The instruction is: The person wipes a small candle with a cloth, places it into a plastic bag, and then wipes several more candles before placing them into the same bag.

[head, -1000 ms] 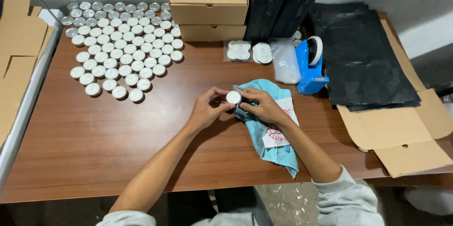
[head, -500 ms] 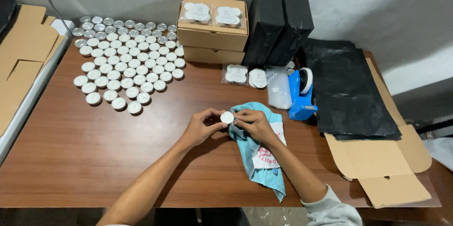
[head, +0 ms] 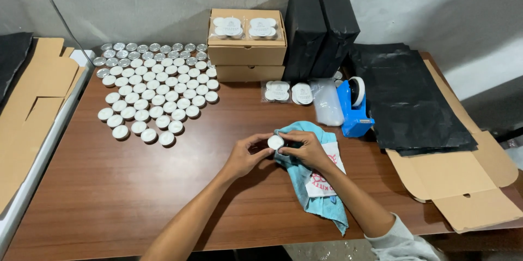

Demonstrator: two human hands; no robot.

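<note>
Wooden table [head: 136, 195], left hand [head: 244, 156], right hand [head: 308, 150], fingers clamped on small white jar [head: 275, 142]

Two brown boxes [head: 247, 56] are stacked at the back of my surface [head: 136, 195], with clear packs [head: 246, 26] of white tins on top. Two more packs [head: 287, 92] lie in front. Black wrapped parcels [head: 321, 35], perhaps boxes, stand beside them. Flat cardboard [head: 463, 179] lies right.

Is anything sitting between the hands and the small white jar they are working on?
Nothing visible: the left hand and right hand both touch the small white jar; the blue cloth lies underneath.
</note>
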